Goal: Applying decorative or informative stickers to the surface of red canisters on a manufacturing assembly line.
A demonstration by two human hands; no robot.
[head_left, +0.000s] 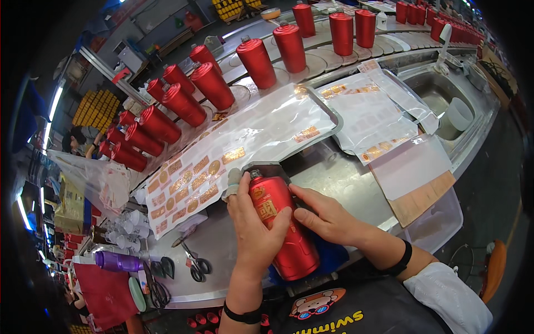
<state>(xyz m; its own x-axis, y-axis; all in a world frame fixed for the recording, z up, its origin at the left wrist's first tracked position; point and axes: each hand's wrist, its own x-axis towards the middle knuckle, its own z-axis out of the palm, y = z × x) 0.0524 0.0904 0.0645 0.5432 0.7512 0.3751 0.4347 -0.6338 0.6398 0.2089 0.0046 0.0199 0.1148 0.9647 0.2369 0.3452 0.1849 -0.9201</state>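
A glossy red bottle (pixel 295 253) with a gold label on its front lies tilted between my hands, its neck pointing away from me. My left hand (pixel 253 225) wraps its left side, thumb across the front near the gold label. From the right, my right hand (pixel 325 217) presses its fingers and thumb against the bottle's side. A blue support (pixel 331 253) shows beneath the bottle. Just beyond my hands, a long clear sheet of gold and red decals (pixel 203 175) lies on the metal table.
Red bottles (pixel 258 62) stand in a curved row on the conveyor behind. To the right are another decal sheet (pixel 367 114), a wooden board (pixel 425 195) and a sink (pixel 436 89) with a white cup. Scissors (pixel 197 267) and a purple bottle (pixel 118 261) lie at left.
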